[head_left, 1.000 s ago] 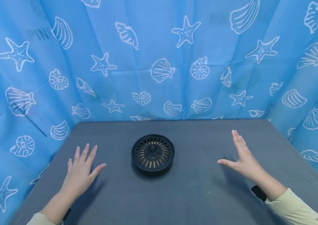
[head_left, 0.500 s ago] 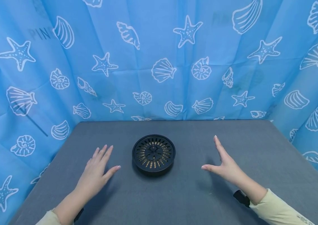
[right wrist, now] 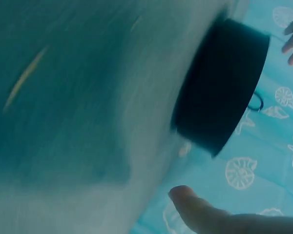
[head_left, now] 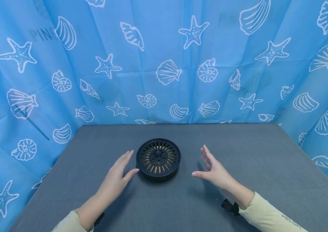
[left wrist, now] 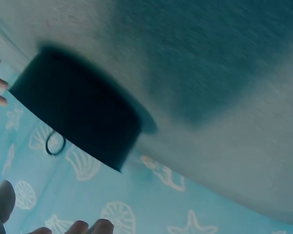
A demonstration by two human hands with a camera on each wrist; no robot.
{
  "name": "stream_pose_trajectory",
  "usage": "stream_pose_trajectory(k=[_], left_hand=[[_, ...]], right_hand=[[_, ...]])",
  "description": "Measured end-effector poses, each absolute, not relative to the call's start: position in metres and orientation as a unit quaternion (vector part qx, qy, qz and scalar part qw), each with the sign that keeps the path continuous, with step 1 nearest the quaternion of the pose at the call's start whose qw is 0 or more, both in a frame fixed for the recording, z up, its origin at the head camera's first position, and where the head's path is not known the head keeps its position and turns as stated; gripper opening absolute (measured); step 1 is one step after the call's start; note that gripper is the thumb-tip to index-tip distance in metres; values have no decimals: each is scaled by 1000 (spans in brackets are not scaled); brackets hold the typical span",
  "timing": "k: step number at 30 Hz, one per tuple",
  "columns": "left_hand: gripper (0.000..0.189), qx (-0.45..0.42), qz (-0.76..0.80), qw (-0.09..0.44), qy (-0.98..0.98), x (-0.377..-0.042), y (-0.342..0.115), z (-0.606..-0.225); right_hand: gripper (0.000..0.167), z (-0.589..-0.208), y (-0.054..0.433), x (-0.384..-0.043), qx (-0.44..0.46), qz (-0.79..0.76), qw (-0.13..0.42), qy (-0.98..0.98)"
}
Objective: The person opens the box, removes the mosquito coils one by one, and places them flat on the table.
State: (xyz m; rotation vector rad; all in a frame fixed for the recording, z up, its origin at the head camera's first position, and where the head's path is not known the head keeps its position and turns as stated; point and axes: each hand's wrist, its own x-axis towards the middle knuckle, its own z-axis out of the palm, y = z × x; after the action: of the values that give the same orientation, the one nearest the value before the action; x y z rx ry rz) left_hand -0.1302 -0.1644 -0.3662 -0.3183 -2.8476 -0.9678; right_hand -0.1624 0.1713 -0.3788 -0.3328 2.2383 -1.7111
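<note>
A round black tin (head_left: 158,174) with a slotted lid (head_left: 158,158) stands upright on the grey table; something tan shows through the slots. On top of the lid is a small ring (left wrist: 55,143), seen standing up in the left wrist view. My left hand (head_left: 117,178) hovers just left of the tin, fingers extended and thumb spread, its tips close to the rim. To the right, with a wider gap, my right hand (head_left: 216,170) faces the tin with fingers slightly bent and thumb apart. Neither hand holds anything. Both wrist views show the tin's dark side wall from low down.
The grey cloth-covered table (head_left: 239,145) extends around the tin. Behind it and along both sides hangs a blue curtain (head_left: 152,48) printed with white shells and starfish. A dark wrist strap mount (head_left: 229,206) shows under the right sleeve.
Both hands have moved inward toward the tin, the left one rightward and the right one leftward. Their fingers have drawn closer together. The tin has stayed in place.
</note>
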Motion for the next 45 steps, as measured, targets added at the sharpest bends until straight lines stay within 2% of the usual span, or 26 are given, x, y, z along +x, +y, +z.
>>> stream_pose_trajectory(k=[8,18,45], left_hand=[[61,-118,-368,90,-918,-140,-146,-379],[53,-103,-445,76,-886,-161,-136,-384],[31,-78,-457,38,-885,-213,-108,-386]], right_hand=[[111,-390,148,-167,-94,-625,182,753],[106,-403,121,-169,-38,-649,209,730],[104,-411,89,-182,-22,-639,177,748]])
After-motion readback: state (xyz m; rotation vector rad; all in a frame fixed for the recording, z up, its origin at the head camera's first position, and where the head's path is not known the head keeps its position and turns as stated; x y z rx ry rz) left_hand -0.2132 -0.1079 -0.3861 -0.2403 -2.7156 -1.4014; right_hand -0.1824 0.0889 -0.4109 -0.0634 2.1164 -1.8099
